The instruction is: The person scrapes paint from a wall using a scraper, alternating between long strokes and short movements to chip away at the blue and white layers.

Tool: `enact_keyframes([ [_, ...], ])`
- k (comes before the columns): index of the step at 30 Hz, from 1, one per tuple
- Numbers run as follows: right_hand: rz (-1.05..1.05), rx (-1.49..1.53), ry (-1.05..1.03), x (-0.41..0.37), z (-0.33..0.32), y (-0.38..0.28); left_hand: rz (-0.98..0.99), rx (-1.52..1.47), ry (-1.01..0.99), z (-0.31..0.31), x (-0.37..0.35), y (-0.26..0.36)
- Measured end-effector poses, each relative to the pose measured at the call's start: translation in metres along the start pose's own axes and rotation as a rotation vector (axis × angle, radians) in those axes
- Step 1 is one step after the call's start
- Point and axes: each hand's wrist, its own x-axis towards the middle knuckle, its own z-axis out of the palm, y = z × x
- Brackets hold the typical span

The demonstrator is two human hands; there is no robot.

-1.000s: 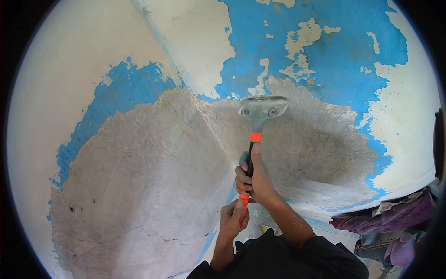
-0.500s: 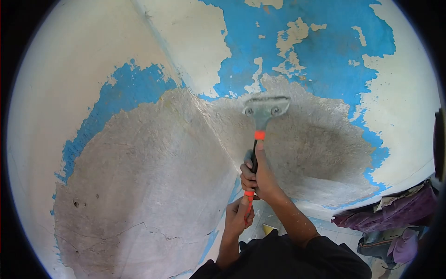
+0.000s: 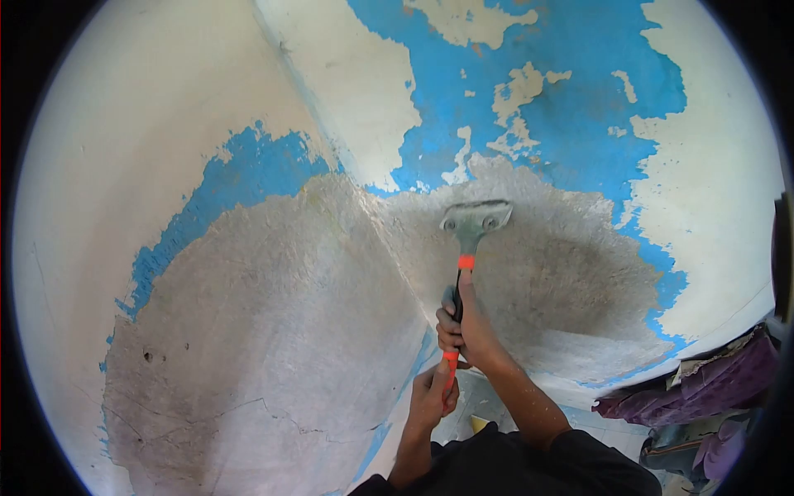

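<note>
Lower now than a second ago, the scraper (image 3: 471,227) has slid down from the ragged edge of the blue paint (image 3: 571,107) onto the bare grey plaster (image 3: 273,314), just right of the wall's corner, its blade flat against the surface. Both hands have dropped with it. The right hand (image 3: 465,326) is clenched around the black grip, thumb stretched toward the orange band. The left hand (image 3: 432,397) grasps the orange handle end just below. Purple cloth (image 3: 703,384) lies at lower right.

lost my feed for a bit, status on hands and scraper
Both hands shut on scraper: right hand high on the grip, left hand at its end. Blade against bare plaster, below blue paint. Purple cloth heap low right, apart.
</note>
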Motion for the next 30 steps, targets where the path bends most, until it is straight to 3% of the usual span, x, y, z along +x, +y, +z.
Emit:
enact_keyframes([
  [5,-0.020,-0.045,-0.017,0.002,0.016,-0.027,0.019,0.025,-0.060,0.004,0.009,0.031],
  [14,0.033,-0.001,-0.001,0.001,-0.001,-0.001,0.017,-0.030,0.000,0.003,0.003,-0.001],
  [18,0.019,-0.046,-0.028,0.003,0.021,-0.029,0.032,0.007,-0.024,0.000,0.010,0.027],
  [22,-0.023,0.008,-0.016,0.007,0.027,-0.016,0.084,0.106,0.095,-0.003,0.009,0.022],
  [28,0.029,-0.028,-0.004,0.011,0.005,0.005,-0.025,-0.168,-0.026,-0.004,0.006,-0.009],
  [30,0.027,-0.044,-0.041,0.015,0.004,0.001,0.018,-0.152,-0.036,0.000,0.017,-0.005],
])
